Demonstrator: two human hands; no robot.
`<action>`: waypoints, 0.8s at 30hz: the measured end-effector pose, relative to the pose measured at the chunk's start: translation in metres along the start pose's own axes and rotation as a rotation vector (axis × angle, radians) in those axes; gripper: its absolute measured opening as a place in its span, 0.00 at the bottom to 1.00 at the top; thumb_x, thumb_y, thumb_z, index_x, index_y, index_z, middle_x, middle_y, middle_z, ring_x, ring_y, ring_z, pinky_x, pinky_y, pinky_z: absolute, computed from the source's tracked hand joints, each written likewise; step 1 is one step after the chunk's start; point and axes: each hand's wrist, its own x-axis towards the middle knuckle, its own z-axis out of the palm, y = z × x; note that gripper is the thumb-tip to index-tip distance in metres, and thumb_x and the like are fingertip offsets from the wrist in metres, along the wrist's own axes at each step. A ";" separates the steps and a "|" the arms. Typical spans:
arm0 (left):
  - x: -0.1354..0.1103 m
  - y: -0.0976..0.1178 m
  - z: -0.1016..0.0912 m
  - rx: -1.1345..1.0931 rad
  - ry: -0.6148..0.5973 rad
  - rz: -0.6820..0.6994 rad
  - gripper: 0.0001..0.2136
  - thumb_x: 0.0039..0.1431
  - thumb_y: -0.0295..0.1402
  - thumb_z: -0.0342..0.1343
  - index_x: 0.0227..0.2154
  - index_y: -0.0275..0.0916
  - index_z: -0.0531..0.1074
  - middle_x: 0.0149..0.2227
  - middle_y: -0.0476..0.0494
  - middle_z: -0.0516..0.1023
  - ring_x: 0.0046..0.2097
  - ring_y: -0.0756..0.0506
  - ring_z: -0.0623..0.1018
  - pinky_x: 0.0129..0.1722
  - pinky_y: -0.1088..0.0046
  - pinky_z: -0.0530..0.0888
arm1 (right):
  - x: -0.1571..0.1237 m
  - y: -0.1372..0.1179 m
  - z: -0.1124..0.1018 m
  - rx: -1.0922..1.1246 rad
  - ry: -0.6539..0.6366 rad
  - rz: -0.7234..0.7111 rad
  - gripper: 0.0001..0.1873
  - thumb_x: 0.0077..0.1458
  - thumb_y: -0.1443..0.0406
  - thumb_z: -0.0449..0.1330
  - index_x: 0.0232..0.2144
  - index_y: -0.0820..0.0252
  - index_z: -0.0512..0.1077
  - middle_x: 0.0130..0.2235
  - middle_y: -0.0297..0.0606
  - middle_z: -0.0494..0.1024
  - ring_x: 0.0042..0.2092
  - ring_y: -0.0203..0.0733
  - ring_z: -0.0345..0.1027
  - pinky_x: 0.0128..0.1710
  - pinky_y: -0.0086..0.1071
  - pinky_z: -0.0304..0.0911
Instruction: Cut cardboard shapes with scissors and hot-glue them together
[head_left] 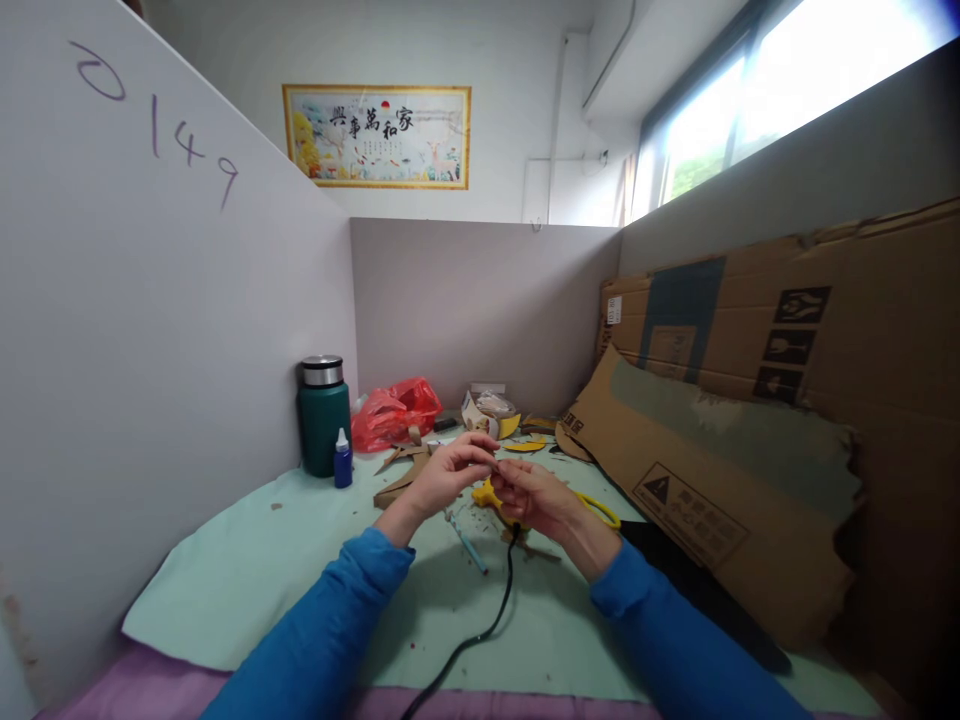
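Note:
My left hand (454,472) and my right hand (536,497) meet over the middle of the table, fingertips pinched together. Whatever is between them is too small and too hidden to make out. Under my right hand lies a yellow tool, seemingly a hot glue gun (487,495), partly covered, with a black cord (491,628) running toward me. To the right of that hand shows a yellow loop handle (602,510), perhaps of scissors. A light blue pen (469,545) rests below my left hand, and cut cardboard pieces (401,482) lie beyond my left wrist.
A green bottle (324,425) and a small blue squeeze bottle (343,462) stand at the left. Behind are a red plastic bag (397,412) and yellow scraps (525,446). Large cardboard sheets (720,470) lean along the right partition. A grey partition (480,300) closes the back.

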 end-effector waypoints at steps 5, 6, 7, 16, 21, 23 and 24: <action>0.000 -0.004 0.002 -0.014 0.028 -0.012 0.07 0.53 0.33 0.59 0.33 0.36 0.77 0.47 0.36 0.71 0.51 0.41 0.71 0.52 0.64 0.66 | 0.002 0.004 -0.002 -0.030 -0.018 -0.006 0.14 0.44 0.62 0.69 0.28 0.63 0.70 0.20 0.25 0.59 0.21 0.25 0.49 0.18 0.21 0.44; 0.001 -0.004 0.002 -0.019 0.034 -0.008 0.08 0.53 0.33 0.59 0.35 0.36 0.76 0.48 0.36 0.71 0.52 0.41 0.70 0.52 0.65 0.66 | 0.002 0.005 -0.002 -0.041 -0.014 0.002 0.14 0.44 0.62 0.70 0.28 0.62 0.70 0.20 0.25 0.60 0.21 0.25 0.50 0.18 0.21 0.44; 0.001 -0.005 0.002 -0.022 0.042 -0.006 0.09 0.53 0.34 0.59 0.37 0.36 0.75 0.50 0.35 0.70 0.52 0.42 0.71 0.52 0.65 0.67 | 0.002 0.005 -0.002 -0.047 -0.008 0.002 0.13 0.43 0.63 0.70 0.27 0.62 0.69 0.21 0.26 0.61 0.21 0.25 0.50 0.18 0.21 0.45; -0.002 -0.038 -0.027 0.841 0.119 -0.674 0.30 0.45 0.42 0.60 0.50 0.31 0.68 0.54 0.29 0.68 0.56 0.33 0.66 0.52 0.62 0.64 | 0.011 0.003 -0.017 0.033 0.322 -0.152 0.15 0.40 0.63 0.71 0.24 0.60 0.68 0.21 0.27 0.63 0.21 0.27 0.53 0.15 0.20 0.48; -0.009 -0.056 -0.037 0.937 0.046 -0.854 0.33 0.31 0.41 0.65 0.44 0.30 0.70 0.52 0.23 0.68 0.55 0.23 0.64 0.49 0.53 0.64 | 0.014 0.008 -0.026 -0.001 0.359 -0.144 0.15 0.41 0.63 0.70 0.23 0.59 0.66 0.21 0.27 0.63 0.20 0.27 0.53 0.13 0.20 0.49; -0.010 -0.059 -0.038 0.942 0.047 -0.876 0.33 0.32 0.40 0.64 0.45 0.31 0.68 0.53 0.22 0.67 0.56 0.24 0.64 0.50 0.54 0.63 | 0.015 0.010 -0.027 -0.013 0.355 -0.145 0.15 0.41 0.62 0.70 0.24 0.59 0.66 0.22 0.28 0.64 0.20 0.27 0.54 0.13 0.21 0.49; -0.010 -0.060 -0.039 0.936 0.052 -0.883 0.32 0.32 0.40 0.64 0.45 0.31 0.68 0.53 0.21 0.67 0.55 0.25 0.65 0.49 0.55 0.63 | 0.015 0.011 -0.027 -0.023 0.347 -0.145 0.15 0.42 0.62 0.70 0.25 0.59 0.67 0.22 0.28 0.65 0.20 0.27 0.54 0.14 0.21 0.49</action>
